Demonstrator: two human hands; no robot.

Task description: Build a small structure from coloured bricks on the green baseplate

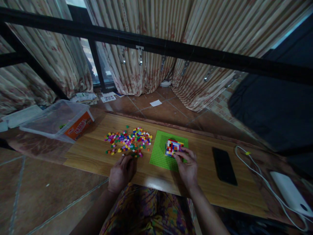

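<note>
On baseplate [160,150], right hand [187,166] pinches brick block [172,147]; left hand [121,172] curled, empty.

Person, head-camera view, lower centre of the frame: bare left hand [121,173] and bare right hand [187,168], no rings or watch visible; forearms unsleeved; multicoloured patterned fabric garment [146,212], purple, yellow and green, over lap.

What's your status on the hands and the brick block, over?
Left hand knuckles-down at the loose brick pile. Right hand fingertips on the multicoloured brick block, on the green baseplate. Phone lies right, apart.
</note>
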